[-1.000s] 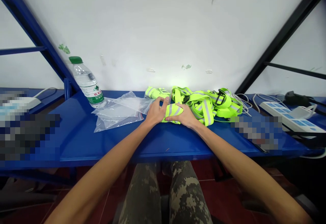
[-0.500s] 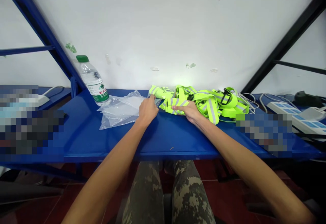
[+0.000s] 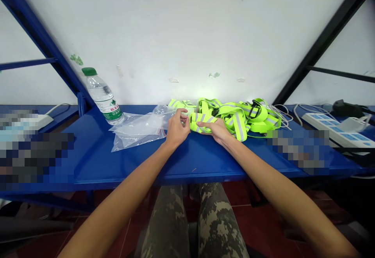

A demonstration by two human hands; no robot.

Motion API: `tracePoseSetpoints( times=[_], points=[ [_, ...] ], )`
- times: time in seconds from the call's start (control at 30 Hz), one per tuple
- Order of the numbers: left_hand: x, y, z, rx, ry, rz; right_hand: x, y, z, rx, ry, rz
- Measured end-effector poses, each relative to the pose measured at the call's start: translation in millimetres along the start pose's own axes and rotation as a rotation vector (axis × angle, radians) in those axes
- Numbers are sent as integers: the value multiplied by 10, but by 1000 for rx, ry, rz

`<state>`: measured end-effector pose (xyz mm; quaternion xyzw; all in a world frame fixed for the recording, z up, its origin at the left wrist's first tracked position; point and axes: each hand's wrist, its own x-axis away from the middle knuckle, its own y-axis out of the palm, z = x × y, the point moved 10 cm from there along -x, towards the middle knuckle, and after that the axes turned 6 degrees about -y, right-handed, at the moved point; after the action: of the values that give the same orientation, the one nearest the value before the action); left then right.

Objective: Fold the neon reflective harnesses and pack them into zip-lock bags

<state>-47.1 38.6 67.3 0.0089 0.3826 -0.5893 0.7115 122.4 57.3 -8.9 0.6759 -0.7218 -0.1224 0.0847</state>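
Note:
My right hand (image 3: 219, 129) is closed on a folded bundle of reflective strap (image 3: 202, 122), neon yellow-green with silver stripes, thumb on top. Close on its left, my left hand (image 3: 178, 130) has its fingers curled at the edge of a clear plastic bag (image 3: 161, 114); its exact grip on the thin film is hard to see. More clear plastic bags (image 3: 129, 135) lie flat and overlapping to the left. Behind the bundle is another folded reflective strap (image 3: 178, 103). A loose heap of reflective straps (image 3: 238, 119) with black buckles spreads to the right of my right hand.
A water bottle (image 3: 104, 99) with a green cap stands at the back left of the blue table (image 3: 187, 164). White cables (image 3: 285, 115) and a power strip (image 3: 331, 131) lie at the right. Behind the table rises a white wall (image 3: 175, 35); blurred patches cover both sides.
My left hand has shifted right toward the folded bundle and turned, its fingers now curled upward. My right hand keeps its hold on the bundle. The whole view has shifted slightly.

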Motion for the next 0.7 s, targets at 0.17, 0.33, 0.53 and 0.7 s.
tracePoseSetpoints(
  times=[0.17,0.33,0.53,0.7],
  points=[
    [87,16,175,-45,123,18,70,149,31,30,10,-62],
    [234,174,403,-66,320,-67,40,146,41,-39,14,-68],
    [321,221,492,-78,387,-60,-5,214,-81,-88,-156,-123],
    [307,173,516,-94,399,-21,32,292,-87,-26,-174,-170]
  ],
)
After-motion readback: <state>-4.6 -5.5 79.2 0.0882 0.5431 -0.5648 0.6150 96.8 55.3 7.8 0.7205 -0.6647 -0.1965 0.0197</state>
